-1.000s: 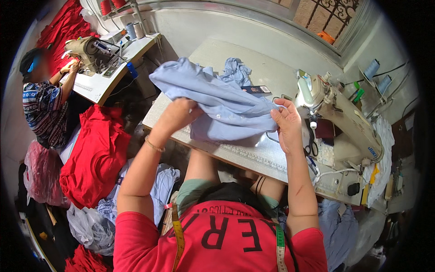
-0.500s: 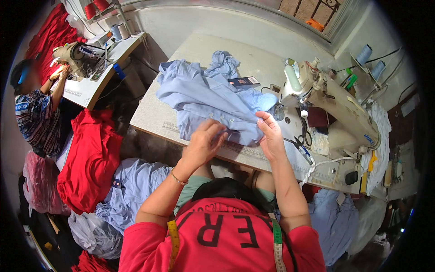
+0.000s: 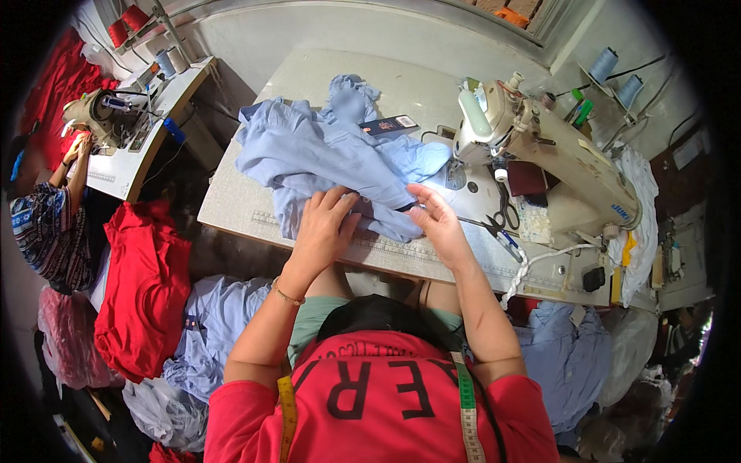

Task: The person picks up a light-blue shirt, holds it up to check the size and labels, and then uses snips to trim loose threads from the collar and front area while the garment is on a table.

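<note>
A light blue button-up shirt (image 3: pixel 309 154) lies bunched on the sewing table, left of the sewing machine's head. My left hand (image 3: pixel 323 224) presses on its near edge, fingers bent over the cloth and the thumb against a fold. At the shirt's near right edge, my right hand (image 3: pixel 440 228) pinches the cloth between thumb and fingers. A small dark patch shows beside those fingertips; I cannot make out what it is. On top of the shirt rests a dark blue hang tag (image 3: pixel 388 125).
The sewing machine (image 3: pixel 556 154) stands to the right. Black scissors (image 3: pixel 505 212) and a blue-handled tool (image 3: pixel 505 243) lie near my right hand. Piled red garments (image 3: pixel 143 285) and blue garments (image 3: pixel 224 316) sit at left below the table. A person (image 3: pixel 54 224) sews at another machine (image 3: pixel 100 116).
My left hand has come down onto the shirt, and my right fingers have closed on its edge. The row of buttons seen before is now folded out of sight. The whole view has shifted slightly.
</note>
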Motion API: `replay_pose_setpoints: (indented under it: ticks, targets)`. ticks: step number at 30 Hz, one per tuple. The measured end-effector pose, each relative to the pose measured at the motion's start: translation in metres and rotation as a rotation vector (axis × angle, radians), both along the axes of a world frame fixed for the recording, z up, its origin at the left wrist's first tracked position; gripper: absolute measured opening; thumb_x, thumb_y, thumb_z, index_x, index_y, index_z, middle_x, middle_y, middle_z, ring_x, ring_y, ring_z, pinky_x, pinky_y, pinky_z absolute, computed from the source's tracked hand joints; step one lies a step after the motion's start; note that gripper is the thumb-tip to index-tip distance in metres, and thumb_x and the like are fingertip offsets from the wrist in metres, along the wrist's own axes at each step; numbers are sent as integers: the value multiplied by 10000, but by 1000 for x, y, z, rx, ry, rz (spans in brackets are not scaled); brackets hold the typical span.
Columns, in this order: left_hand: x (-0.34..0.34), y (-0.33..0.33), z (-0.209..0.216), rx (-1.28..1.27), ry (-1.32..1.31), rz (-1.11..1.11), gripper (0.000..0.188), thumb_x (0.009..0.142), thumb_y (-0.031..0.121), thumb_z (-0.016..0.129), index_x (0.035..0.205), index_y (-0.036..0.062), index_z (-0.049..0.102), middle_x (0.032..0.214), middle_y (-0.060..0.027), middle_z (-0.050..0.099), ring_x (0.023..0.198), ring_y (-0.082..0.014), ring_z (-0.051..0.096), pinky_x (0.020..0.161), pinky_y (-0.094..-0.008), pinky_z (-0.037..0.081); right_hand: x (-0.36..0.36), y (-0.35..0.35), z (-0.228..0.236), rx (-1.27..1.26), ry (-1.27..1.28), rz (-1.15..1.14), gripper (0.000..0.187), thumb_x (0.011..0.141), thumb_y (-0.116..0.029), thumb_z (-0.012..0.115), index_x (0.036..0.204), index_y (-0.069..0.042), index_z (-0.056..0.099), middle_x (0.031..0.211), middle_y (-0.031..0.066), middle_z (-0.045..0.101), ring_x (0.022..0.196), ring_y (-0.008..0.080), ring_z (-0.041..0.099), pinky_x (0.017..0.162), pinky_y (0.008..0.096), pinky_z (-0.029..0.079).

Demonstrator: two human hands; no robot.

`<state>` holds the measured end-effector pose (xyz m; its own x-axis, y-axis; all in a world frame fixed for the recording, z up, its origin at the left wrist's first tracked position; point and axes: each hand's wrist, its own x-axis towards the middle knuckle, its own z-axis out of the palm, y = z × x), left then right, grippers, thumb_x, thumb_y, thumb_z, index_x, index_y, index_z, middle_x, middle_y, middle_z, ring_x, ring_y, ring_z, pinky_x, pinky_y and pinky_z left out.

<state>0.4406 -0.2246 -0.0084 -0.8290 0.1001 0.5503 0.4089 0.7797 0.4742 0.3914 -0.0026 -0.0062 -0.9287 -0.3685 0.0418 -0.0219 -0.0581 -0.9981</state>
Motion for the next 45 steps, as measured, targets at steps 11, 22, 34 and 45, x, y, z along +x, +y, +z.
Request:
replay_pose_setpoints:
  ticks: [11,22,34,45]
  targets:
    - [-22,-29,19,-242,54,122,188,741,205,704,872,80,656,823,-54,562,921,-259,524,888,-416,330,-29,-6,-8,-172,-92,-98,318,943,-105,530,1227,39,538,1064,62,612,891,119,592,813,256,485]
    - [-10,-43,19,-259,43,138,153,742,168,700,848,73,644,807,-60,548,910,-254,521,874,-413,332,-6,-10,0,-41,6,99,690,752,70,695,1368,-11,395,1291,64,473,1040,169,581,887,267,466]
    - [-15,-47,28,-282,82,85,166,729,153,704,865,76,649,838,-57,564,960,-251,530,901,-418,332,-13,-18,-6,-40,-80,-91,489,776,101,630,1242,30,504,1057,58,583,826,81,586,714,205,473]
    - [-6,-55,22,-338,107,83,227,702,65,669,925,100,652,890,-34,562,992,-226,533,927,-418,325,-15,-18,-9,-47,-43,-139,380,788,67,650,1158,36,571,832,28,627,750,57,559,667,191,436]
